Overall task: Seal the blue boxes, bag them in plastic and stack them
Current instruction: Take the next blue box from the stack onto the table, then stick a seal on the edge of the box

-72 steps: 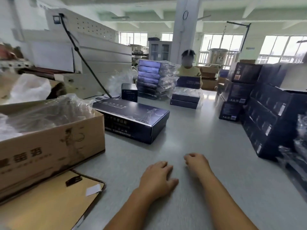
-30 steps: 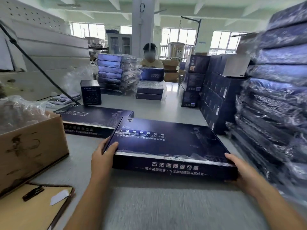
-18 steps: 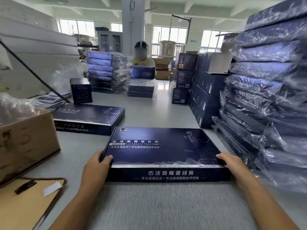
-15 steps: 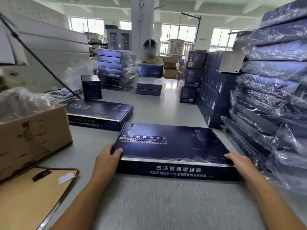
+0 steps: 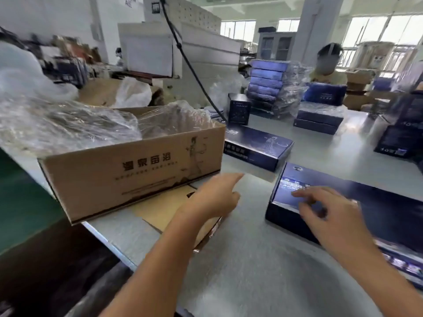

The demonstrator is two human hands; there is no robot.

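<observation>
Head view: my left hand (image 5: pixel 212 197), fingers straight and empty, reaches toward carton (image 5: pixel 137 170) at bench's left edge; pinch just 1 plastic bag (image 5: pixel 91 126). Right hand (image 5: pixel 325 211) loose, empty, over blue box (image 5: pixel 389 209).

Carton (image 5: pixel 128 170) left of box (image 5: pixel 366 207)

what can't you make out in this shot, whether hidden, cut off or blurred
Head view, near blue box: runs off the right edge; the right hand covers part of its lid.
Head view, cardboard box: crumpled plastic hides its contents.
Head view, second blue box: its left end sits behind the cardboard box.
Head view, left hand: motion blur; fingertip contact cannot be told.
</observation>
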